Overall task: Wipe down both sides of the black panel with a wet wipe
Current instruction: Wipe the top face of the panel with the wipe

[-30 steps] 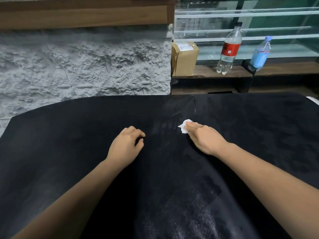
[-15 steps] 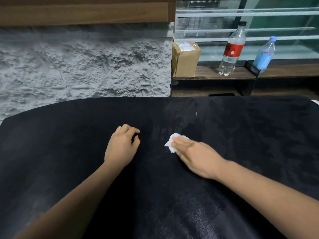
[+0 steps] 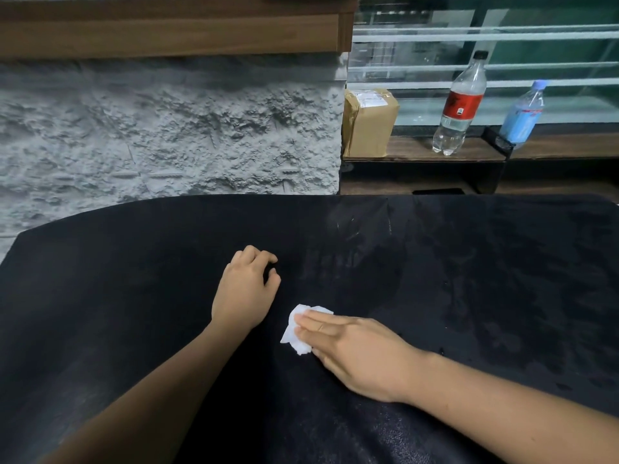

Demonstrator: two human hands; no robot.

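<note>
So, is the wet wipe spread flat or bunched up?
Bunched up: the wet wipe is a crumpled white wad, partly under the straight fingers of the right hand on the black panel.

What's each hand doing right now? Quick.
Left hand: closed, fingers curled, holding nothing, resting on the black panel.
Right hand: open, straight fingers pressing the wet wipe onto the panel.
</note>
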